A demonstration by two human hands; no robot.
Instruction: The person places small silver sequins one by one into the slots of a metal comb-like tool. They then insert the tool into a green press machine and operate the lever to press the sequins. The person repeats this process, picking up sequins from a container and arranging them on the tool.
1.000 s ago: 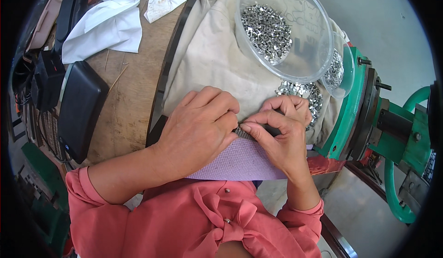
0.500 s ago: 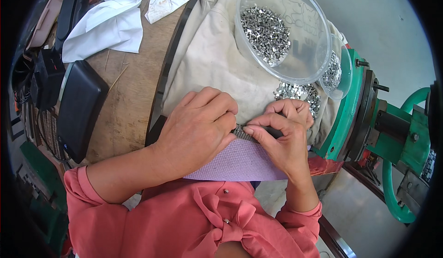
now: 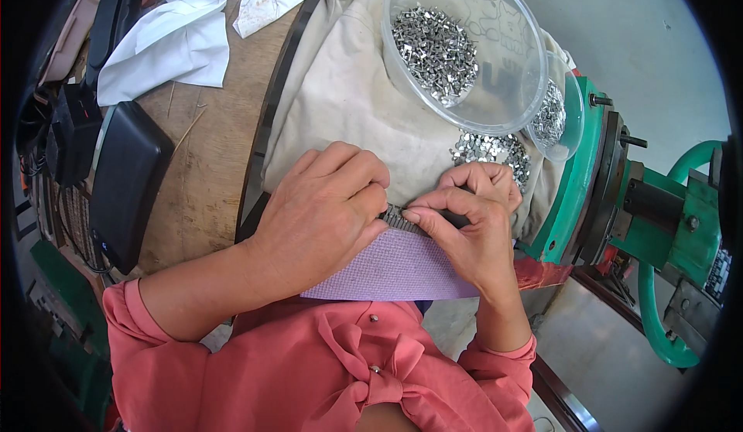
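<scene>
Between my two hands lies a dark grey ridged metal strip (image 3: 401, 219), just above a purple woven mat (image 3: 395, 266). My left hand (image 3: 325, 200) is closed over the strip's left part, its fingers bent and their tips hidden. The thumb and forefinger of my right hand (image 3: 472, 211) pinch the strip's right part, with the other fingers curled. Under the right palm a dark end shows in part. Loose small shiny metal pieces (image 3: 484, 147) lie on the beige cloth (image 3: 348, 99) just beyond my right hand.
A large clear tub (image 3: 507, 61) with many small metal clips stands on the cloth. Beside it is a smaller clear bowl (image 3: 571, 134) of shiny pieces. Green machinery (image 3: 569, 177) stands at the right. On the wooden table (image 3: 205, 169) lie white cloth (image 3: 166, 45), crumpled paper (image 3: 267, 5) and a black case (image 3: 131, 177).
The whole view has shifted slightly, so things sit a little further left. My hands keep the same hold, and slightly more of the ridged strip shows between them.
</scene>
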